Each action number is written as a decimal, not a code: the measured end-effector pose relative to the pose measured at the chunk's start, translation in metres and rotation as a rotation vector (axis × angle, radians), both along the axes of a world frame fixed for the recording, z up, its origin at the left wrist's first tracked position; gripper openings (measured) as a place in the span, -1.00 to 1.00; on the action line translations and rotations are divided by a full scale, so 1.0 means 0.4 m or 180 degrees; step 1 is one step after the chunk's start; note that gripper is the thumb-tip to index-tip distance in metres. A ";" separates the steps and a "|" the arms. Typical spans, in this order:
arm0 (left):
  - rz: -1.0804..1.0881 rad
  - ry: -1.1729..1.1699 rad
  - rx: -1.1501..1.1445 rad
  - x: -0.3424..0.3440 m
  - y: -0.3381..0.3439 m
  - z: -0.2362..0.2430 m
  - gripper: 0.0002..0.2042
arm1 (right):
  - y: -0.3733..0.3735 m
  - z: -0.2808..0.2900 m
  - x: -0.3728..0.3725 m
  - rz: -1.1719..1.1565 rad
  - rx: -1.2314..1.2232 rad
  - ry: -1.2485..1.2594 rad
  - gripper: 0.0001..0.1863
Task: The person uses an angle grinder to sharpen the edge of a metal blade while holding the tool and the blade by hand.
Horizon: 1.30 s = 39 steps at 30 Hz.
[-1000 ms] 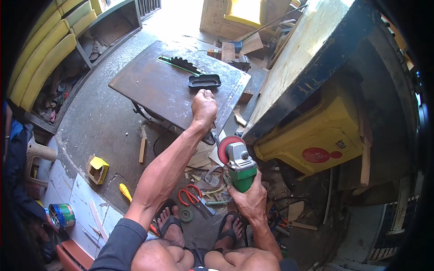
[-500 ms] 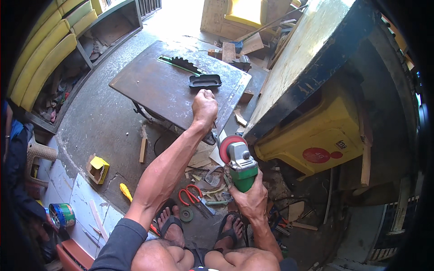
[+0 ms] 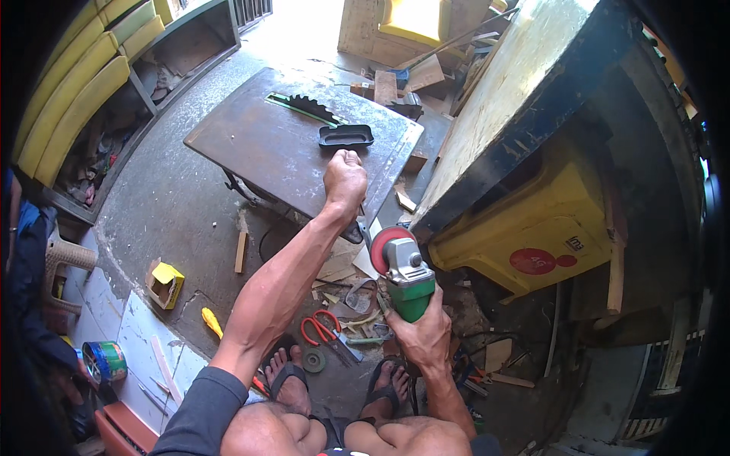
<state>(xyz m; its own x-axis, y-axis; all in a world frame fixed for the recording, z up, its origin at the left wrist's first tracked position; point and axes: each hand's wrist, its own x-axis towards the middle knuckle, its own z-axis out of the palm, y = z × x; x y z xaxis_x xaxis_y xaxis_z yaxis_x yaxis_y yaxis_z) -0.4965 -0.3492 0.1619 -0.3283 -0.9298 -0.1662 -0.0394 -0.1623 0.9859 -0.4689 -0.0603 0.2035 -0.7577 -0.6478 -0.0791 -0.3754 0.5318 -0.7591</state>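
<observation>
My right hand point(image 3: 423, 328) is wrapped round the green body of an angle grinder point(image 3: 411, 287), below its grey metal head. The grinder's reddish disc point(image 3: 386, 247) points up and left, close to a narrow metal piece point(image 3: 366, 220) below my left wrist. My left hand point(image 3: 346, 181) is closed in a fist over the right part of the metal table point(image 3: 251, 148); what it grips is mostly hidden. Just beyond the fist lies a black oblong tray point(image 3: 346, 137). Behind that rests a dark toothed saw-blade section point(image 3: 308, 109) with a green edge.
On the floor near my feet lie red-handled scissors point(image 3: 322, 328), a small grinding disc point(image 3: 313, 360) and scraps. To the left are a yellow screwdriver point(image 3: 212, 322), a yellow box point(image 3: 164, 286) and a can point(image 3: 104, 362). A large worn bench point(image 3: 506, 114) rises on the right.
</observation>
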 end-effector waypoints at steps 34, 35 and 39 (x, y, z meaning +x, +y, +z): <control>-0.0207 0.0103 -0.0014 0.007 -0.006 0.003 -0.69 | 0.080 0.044 0.017 0.0419 0.0546 -0.0290 -0.12; -0.0221 0.0132 0.0020 0.004 -0.004 0.003 -0.69 | 0.079 0.047 0.016 0.0417 0.0548 -0.0270 -0.12; -0.0221 0.0061 -0.0086 0.004 -0.002 0.003 -0.69 | 0.070 0.043 0.013 0.0389 0.0584 -0.0286 -0.12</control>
